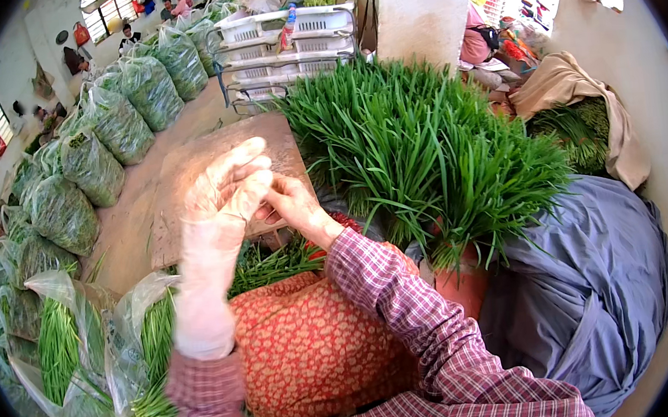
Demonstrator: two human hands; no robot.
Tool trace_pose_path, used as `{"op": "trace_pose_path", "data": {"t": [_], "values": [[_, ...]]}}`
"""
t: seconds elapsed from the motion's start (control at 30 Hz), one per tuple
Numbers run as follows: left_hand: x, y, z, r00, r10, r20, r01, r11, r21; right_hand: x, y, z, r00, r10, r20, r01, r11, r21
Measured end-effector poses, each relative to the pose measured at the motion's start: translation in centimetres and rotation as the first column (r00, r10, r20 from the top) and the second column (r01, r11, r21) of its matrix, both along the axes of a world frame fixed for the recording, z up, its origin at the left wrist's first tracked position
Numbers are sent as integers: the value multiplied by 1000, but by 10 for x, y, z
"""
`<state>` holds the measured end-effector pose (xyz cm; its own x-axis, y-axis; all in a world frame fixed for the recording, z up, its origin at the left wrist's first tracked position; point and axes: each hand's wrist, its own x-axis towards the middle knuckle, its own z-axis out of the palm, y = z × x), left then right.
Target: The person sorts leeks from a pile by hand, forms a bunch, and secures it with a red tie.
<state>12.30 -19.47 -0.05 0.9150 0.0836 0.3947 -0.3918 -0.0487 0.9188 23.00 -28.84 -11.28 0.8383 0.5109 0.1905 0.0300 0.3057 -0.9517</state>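
Right hand point(295, 206), fingers bent, meets half-curled left hand point(228, 180); cannot tell whether either grips anything. Pale glove point(209, 289) covers left hand past wrist. Probable glove adjustment: tug gently, seat each fingertip.

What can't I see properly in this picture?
All in the head view:
Whether the brightly lit left hand or the right hand pinches something: fingers and glare hide it.
What lies under the crumpled grey-blue cloth: its folds cover it.
What the distant person in pink is doing: too small.
The leftmost clear plastic bags of greens: the dark rim cuts them off.
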Motion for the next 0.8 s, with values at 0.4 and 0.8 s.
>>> {"op": "trace_pose_path", "data": {"t": [0.4,0.8], "values": [[88,34,-96,868,447,-215,-459,888,-8,34,-12,-54,885,-32,465,128,976,-176],[138,67,-143,886,329,-327,-381,918,-108,78,27,-82,968,125,217,-52,949,-312]]}}
